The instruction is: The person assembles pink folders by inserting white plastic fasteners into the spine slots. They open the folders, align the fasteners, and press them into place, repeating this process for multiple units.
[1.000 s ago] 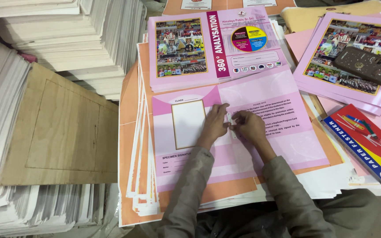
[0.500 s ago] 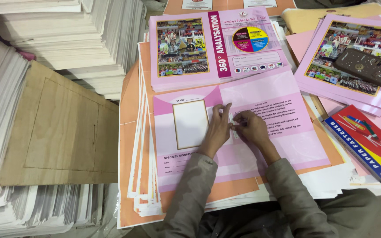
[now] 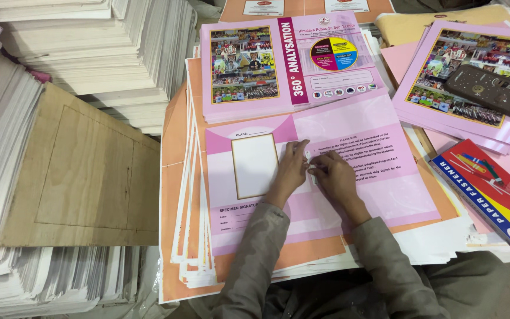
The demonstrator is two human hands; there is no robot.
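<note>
The open pink folder [image 3: 349, 177] lies on top of the stack of printed sheets [image 3: 190, 248]. At its middle fold, the left hand [image 3: 290, 168] presses flat, and the right hand [image 3: 334, 180] pinches a small white fastener piece [image 3: 309, 158]. A red box [image 3: 491, 192] lies at the stack's right edge.

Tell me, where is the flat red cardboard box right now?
In the head view, the flat red cardboard box lies at the right edge, beside the person's right hand.

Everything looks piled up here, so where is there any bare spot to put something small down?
The flat brown cardboard sheet, between the white paper stacks and the orange-edged pile, lies bare. The open pink printed folder is free right of both hands. The far right is crowded: red fastener box, dark metal tool.
</note>
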